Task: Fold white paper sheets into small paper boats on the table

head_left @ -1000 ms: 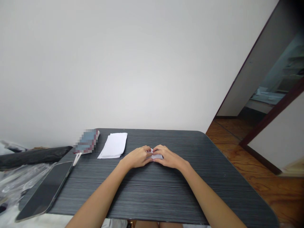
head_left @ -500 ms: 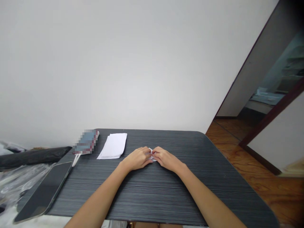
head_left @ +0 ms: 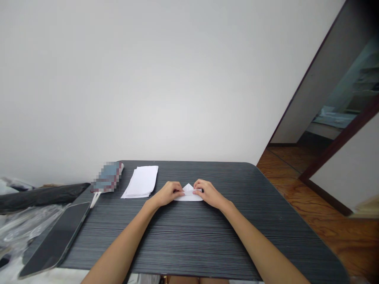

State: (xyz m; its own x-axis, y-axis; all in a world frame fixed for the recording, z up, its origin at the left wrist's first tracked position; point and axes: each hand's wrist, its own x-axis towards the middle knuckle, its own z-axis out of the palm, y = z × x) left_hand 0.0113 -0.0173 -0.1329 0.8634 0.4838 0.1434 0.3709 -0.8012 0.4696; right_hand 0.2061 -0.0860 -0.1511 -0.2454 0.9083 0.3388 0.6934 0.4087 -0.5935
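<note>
Between my two hands lies a small folded sheet of white paper (head_left: 188,197) on the dark table. Its top rises to a point, and a flat strip runs along its lower edge. My left hand (head_left: 169,193) pinches the paper's left side between thumb and fingers. On the right side, my right hand (head_left: 207,193) pinches it the same way, thumb on top. The paper's outer ends are partly hidden under the fingers.
A stack of white paper sheets (head_left: 141,181) lies left of my hands on the table (head_left: 192,236). Farther left are a blurred-out blue and red item (head_left: 107,176), a white strap (head_left: 94,199) and a dark tablet-like slab (head_left: 57,238). A wall (head_left: 189,86) stands behind.
My hands have moved apart, the left one leftward and the right one rightward. More of the folded paper now shows between them, including its pointed top and lower strip.
</note>
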